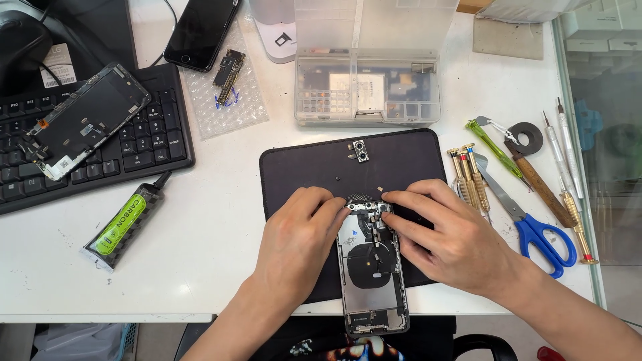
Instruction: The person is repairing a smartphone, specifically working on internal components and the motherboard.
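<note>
An opened phone housing (372, 267) lies face up on a black work mat (301, 170), its coil and inner parts showing. My left hand (297, 241) rests on the housing's left edge, fingertips on the top corner. My right hand (445, 234) lies across from the right, with its fingertips pinching at the small metal parts by the camera opening at the top. Whether a loose part sits between the fingers is hidden. A small dual camera module (360, 151) lies apart on the mat's far edge.
A keyboard (134, 144) with a detached screen (83, 120) on it is at the left. A glue tube (124, 224) lies near it. Behind are a phone (200, 30), a circuit board on bubble wrap (229, 75) and a clear parts box (366, 87). Screwdrivers (468, 175), blue scissors (538, 234) and tweezers are at the right.
</note>
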